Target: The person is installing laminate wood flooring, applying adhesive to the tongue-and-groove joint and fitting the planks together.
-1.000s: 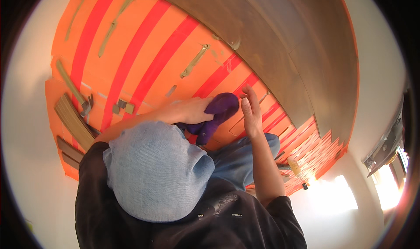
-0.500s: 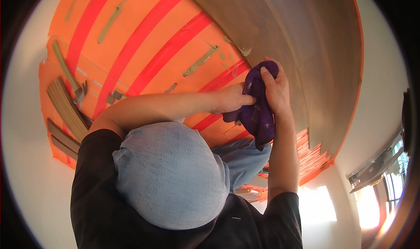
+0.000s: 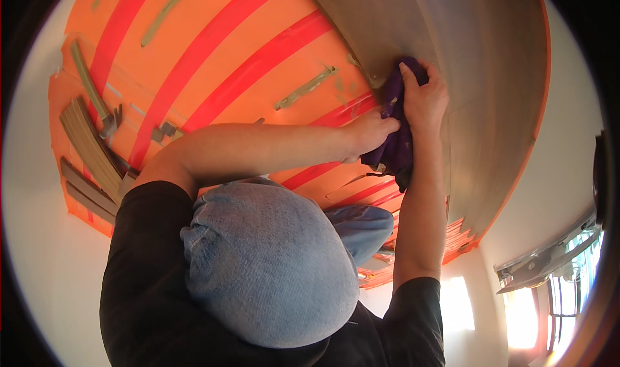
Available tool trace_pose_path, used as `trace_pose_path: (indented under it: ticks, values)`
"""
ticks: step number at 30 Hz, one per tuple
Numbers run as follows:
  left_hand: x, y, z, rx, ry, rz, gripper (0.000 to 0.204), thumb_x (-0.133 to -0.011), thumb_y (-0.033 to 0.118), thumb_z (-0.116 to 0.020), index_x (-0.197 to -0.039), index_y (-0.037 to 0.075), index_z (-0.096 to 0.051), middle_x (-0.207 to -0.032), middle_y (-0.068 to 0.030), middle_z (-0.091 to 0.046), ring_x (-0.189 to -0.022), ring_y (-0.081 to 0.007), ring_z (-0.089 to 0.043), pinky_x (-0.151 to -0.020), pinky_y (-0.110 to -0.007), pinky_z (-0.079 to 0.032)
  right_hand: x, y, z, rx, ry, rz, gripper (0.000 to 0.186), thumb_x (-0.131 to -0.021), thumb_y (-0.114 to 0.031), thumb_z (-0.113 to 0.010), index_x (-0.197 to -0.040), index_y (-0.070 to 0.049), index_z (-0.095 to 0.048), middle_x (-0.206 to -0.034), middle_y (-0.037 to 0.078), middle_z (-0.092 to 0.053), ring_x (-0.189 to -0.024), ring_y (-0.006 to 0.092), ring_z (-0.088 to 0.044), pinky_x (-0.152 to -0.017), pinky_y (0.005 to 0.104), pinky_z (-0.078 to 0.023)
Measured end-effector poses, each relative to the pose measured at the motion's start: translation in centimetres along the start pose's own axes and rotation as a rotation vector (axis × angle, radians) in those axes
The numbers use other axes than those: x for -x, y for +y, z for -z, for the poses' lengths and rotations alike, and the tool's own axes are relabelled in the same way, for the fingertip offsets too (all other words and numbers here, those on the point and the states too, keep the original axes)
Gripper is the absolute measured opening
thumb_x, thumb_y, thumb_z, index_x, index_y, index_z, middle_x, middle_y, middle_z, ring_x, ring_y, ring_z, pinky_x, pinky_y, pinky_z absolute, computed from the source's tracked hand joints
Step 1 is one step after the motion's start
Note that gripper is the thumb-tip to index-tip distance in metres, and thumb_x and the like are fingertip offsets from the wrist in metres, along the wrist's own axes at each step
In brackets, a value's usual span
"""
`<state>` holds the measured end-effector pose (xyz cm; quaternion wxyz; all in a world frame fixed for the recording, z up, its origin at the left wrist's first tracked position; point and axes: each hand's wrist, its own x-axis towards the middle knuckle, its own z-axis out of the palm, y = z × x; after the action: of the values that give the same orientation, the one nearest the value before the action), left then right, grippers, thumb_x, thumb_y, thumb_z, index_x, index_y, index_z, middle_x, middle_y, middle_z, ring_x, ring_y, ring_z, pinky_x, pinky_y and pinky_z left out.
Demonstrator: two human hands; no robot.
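A purple cloth (image 3: 393, 149) is bunched at the edge of the brown-grey planks (image 3: 484, 102), beside the orange sheet with red stripes (image 3: 213, 50). My right hand (image 3: 423, 102) grips the cloth's upper part, thumb pressed on it, at the planks' edge. My left hand (image 3: 371, 134) holds the same cloth lower down, fingers closed on it, my forearm reaching across above my denim-covered knee (image 3: 271, 264). Olive smears (image 3: 303, 88) mark the orange sheet near the planks.
A hammer (image 3: 97, 102) lies at the left, with a bundle of strips (image 3: 87, 144), dark strips (image 3: 87, 189) and small blocks (image 3: 165, 131). A white wall or floor surrounds the sheet. Bright openings and a grey metal object (image 3: 542, 257) are at the lower right.
My right hand has gone from apart to gripping the cloth. Both hands and the cloth have moved up and right, onto the planks' edge.
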<state>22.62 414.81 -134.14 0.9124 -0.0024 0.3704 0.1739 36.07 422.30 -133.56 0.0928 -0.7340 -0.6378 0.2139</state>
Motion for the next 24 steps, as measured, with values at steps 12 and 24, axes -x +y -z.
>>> trace_pose_path:
  ticks: [12, 24]
  values:
    - [1.4, 0.6, 0.0, -0.024, 0.092, 0.089, 0.028, -0.103, 0.019, -0.054, -0.123, 0.003, -0.066, -0.113, -0.0089, -0.075, -0.099, -0.0175, -0.072, -0.091, -0.035, -0.056, -0.1, -1.1, -0.3, 0.024, -0.06, -0.067, 0.035, -0.09, -0.03, -0.082, -0.11, -0.002, -0.078, -0.111, 0.022, -0.075, -0.102, 0.0399, -0.072, -0.09, 0.0462, -0.056]
    - [3.6, 0.1, 0.7, -0.046, 0.078, 0.152, 0.027, -0.101, 0.018, -0.051, -0.121, 0.006, -0.066, -0.102, -0.0096, -0.076, -0.087, -0.0196, -0.074, -0.075, -0.039, -0.061, 2.2, -2.8, -0.9, -0.008, -0.1, -0.108, 0.031, -0.089, -0.028, -0.082, -0.107, -0.003, -0.079, -0.107, 0.02, -0.075, -0.1, 0.0401, -0.072, -0.089, 0.0465, -0.056]
